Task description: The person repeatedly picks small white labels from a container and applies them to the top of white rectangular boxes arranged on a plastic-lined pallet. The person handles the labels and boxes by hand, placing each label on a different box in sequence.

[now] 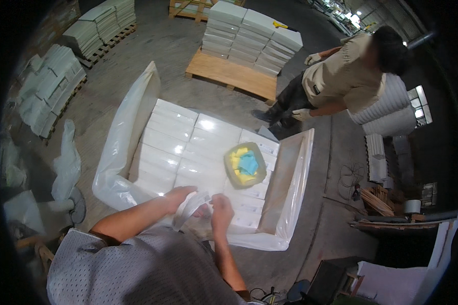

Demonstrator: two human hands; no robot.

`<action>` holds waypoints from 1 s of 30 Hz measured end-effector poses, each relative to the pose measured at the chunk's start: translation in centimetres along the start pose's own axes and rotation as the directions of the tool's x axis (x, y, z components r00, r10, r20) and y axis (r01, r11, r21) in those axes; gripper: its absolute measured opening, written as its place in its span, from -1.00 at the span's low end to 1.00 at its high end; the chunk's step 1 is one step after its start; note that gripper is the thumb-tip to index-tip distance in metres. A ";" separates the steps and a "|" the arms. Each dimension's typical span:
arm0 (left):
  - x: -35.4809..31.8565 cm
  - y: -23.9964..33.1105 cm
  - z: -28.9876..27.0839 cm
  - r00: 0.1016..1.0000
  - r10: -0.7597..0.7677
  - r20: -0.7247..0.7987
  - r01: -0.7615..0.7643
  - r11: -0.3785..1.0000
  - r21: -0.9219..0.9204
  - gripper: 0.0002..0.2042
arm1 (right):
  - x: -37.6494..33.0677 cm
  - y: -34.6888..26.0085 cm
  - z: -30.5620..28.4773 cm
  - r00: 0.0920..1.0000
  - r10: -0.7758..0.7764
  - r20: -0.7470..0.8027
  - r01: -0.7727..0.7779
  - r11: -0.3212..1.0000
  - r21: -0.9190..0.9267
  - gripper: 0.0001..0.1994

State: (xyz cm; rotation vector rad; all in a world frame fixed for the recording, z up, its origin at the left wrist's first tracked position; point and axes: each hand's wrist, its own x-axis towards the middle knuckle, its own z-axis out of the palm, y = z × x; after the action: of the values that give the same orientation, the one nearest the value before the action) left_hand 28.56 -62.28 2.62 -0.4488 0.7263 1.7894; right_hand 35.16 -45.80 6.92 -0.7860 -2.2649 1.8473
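Close to my body, a white band-like strip (pixel 187 207), perhaps paper or film, curves between my two hands. My left hand (pixel 180 197) is closed around its left side. At the strip's other end, the fingers of my right hand (pixel 222 209) are pinched together on its edge. Below both hands lie rows of white shrink-wrapped packs (pixel 201 137) in a large crate lined with clear plastic film (pixel 114 168). A translucent plastic tub (pixel 245 184) stands on the packs to the right, holding yellow and light-blue pieces.
Beyond the crate, a person (pixel 341 76) in a beige shirt and work gloves stands at the right. A wooden pallet (pixel 234 77) carries stacked white packs (pixel 249 38) with a yellow tool (pixel 280 24) on top. More stacked pallets (pixel 51 86) line the left side.
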 end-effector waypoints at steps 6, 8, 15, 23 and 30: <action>-0.2 1.3 -0.3 0.992 0.093 -0.089 -0.097 0.994 -0.043 -0.56 | 1.8 -1.1 -0.4 1.000 0.007 0.026 -0.011 0.988 0.154 -0.86; -0.7 2.1 0.0 0.990 0.095 -0.102 -0.101 0.993 -0.055 -0.58 | 2.1 -1.4 -0.3 0.999 0.016 0.044 -0.024 0.982 0.189 -0.88; -1.4 3.6 1.3 0.983 0.179 -0.052 -0.151 0.930 0.335 -0.63 | 2.0 -1.9 0.7 0.986 -0.016 0.164 -0.007 0.990 0.139 -0.89; -1.9 4.0 2.8 0.967 0.235 -0.098 -0.151 0.841 0.520 -0.63 | 2.2 -1.8 0.3 0.963 0.080 0.258 -0.146 0.957 0.249 -0.81; -2.4 4.5 3.0 0.948 0.297 -0.111 -0.135 0.696 0.705 -0.57 | 2.7 -1.3 -0.7 0.908 0.113 0.404 -0.209 0.957 0.203 -0.77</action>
State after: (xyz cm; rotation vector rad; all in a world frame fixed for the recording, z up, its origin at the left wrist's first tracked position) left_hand 25.26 -62.97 7.51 -0.0386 1.5910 1.5360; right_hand 32.67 -44.14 7.72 -0.6283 -2.1654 2.4972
